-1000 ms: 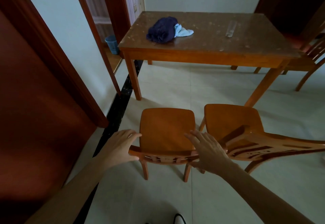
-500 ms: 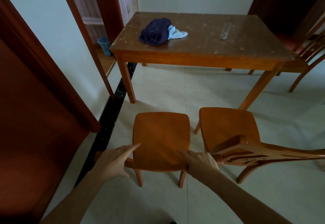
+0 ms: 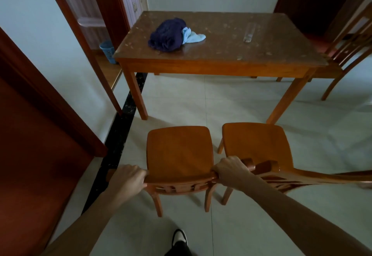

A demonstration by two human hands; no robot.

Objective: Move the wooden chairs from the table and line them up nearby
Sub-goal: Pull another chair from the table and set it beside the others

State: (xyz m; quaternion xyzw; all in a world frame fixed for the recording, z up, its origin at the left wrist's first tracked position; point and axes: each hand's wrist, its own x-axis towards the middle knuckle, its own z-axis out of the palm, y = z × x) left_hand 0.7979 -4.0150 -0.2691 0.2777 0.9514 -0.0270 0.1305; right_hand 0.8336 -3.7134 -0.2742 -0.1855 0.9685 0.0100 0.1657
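Head view, left to right: your left hand grips the left end of the left chair's top rail, and your right hand is closed on its right end. Just beside it stands the right chair. Both face the counter, which carries a dark cloth.

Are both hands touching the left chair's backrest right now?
Touching. The head view shows the left hand and right hand curled over the top rail of the left chair.
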